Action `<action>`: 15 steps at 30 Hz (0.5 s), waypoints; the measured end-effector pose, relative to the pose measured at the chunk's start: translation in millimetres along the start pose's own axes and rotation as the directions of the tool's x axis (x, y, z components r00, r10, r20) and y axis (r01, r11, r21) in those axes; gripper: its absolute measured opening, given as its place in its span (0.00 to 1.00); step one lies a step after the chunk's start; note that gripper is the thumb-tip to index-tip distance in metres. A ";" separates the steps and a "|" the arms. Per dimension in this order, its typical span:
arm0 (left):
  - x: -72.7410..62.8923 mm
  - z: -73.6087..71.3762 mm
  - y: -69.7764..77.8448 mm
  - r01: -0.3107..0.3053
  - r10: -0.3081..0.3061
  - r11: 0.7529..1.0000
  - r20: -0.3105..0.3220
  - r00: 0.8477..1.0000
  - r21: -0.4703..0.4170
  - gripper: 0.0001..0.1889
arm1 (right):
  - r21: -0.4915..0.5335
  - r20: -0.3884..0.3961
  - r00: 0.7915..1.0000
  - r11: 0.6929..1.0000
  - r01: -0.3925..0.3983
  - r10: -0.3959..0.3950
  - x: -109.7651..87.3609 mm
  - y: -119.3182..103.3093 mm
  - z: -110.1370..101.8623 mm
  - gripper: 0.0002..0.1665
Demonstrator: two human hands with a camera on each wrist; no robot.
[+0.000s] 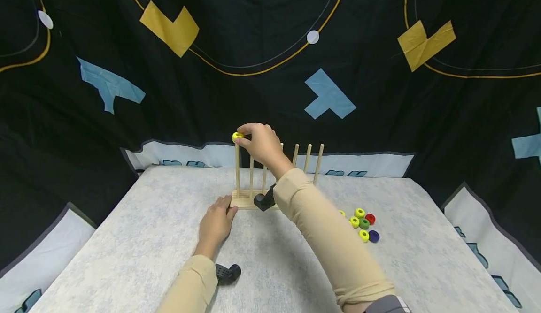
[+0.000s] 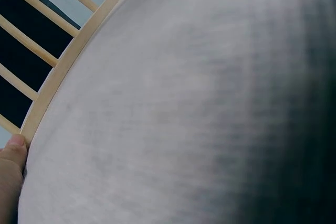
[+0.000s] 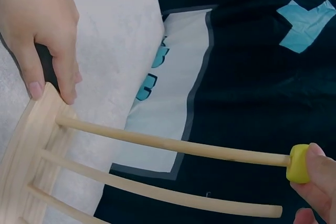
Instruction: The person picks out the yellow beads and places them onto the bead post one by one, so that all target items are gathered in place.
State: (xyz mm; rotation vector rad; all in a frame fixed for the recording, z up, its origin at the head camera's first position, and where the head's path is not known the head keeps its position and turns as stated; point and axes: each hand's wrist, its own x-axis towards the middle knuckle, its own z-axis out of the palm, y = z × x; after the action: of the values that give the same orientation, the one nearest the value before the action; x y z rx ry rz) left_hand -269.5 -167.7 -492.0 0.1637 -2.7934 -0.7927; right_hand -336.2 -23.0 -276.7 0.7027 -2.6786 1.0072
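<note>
My right hand [image 1: 264, 146] pinches a yellow bead [image 3: 298, 164] between thumb and finger. The bead sits at the very tip of the leftmost wooden peg [image 3: 173, 144], whose end meets it. Several upright pegs stand in a row on the wooden peg rack [image 1: 243, 202]; my right forearm hides part of the row in the head view. With thumb and fingers on either side, my left hand [image 1: 216, 226] holds the left end of the rack's base on the table. The left wrist view shows only the left thumb [image 2: 16, 148] against that base.
Right of the rack lies a loose group of beads: several yellow beads [image 1: 359, 213], a red bead [image 1: 370, 218], a green bead [image 1: 364, 224] and a dark blue bead [image 1: 374, 236]. My right sleeve partly covers the group. A black curtain [image 1: 253, 102] hangs behind the pale table [image 1: 127, 238].
</note>
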 end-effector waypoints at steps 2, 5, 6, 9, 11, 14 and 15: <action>-0.6 -0.4 0.5 0.001 -0.001 1.000 -0.003 1.000 -0.001 0.27 | -0.018 -0.003 1.000 1.000 -0.002 0.002 0.5 -0.7 1.8 0.22; -1.2 -0.8 1.5 0.001 -0.001 1.000 -0.003 1.000 -0.002 0.27 | -0.039 -0.009 1.000 0.999 -0.005 0.005 0.8 -0.9 4.4 0.22; -1.3 -0.9 1.5 0.000 0.000 1.000 -0.003 1.000 -0.001 0.27 | -0.047 -0.011 1.000 0.999 -0.004 0.003 1.0 -0.7 5.5 0.22; -1.7 -0.8 1.7 -0.003 0.003 1.000 -0.006 1.000 0.005 0.27 | -0.078 -0.012 1.000 0.997 0.002 -0.003 0.7 -0.2 8.1 0.22; -1.8 -0.6 1.7 -0.004 0.004 1.000 -0.008 1.000 0.006 0.27 | -0.100 -0.013 1.000 0.995 0.005 -0.006 0.4 0.4 9.7 0.22; -1.7 -0.8 1.4 -0.008 0.008 1.000 -0.012 1.000 0.002 0.27 | -0.118 -0.019 1.000 0.993 0.008 -0.011 -0.4 1.2 11.1 0.21; -1.6 -1.1 1.5 -0.006 0.006 1.000 -0.011 1.000 -0.001 0.27 | -0.122 -0.022 1.000 0.992 0.011 -0.014 -0.6 1.5 11.4 0.21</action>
State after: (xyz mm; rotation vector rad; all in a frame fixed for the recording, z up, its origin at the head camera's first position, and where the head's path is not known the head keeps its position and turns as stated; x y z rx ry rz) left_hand -267.8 -166.7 -490.6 0.1584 -2.7813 -0.7892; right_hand -336.5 -29.3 -286.4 0.6783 -2.6859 0.8351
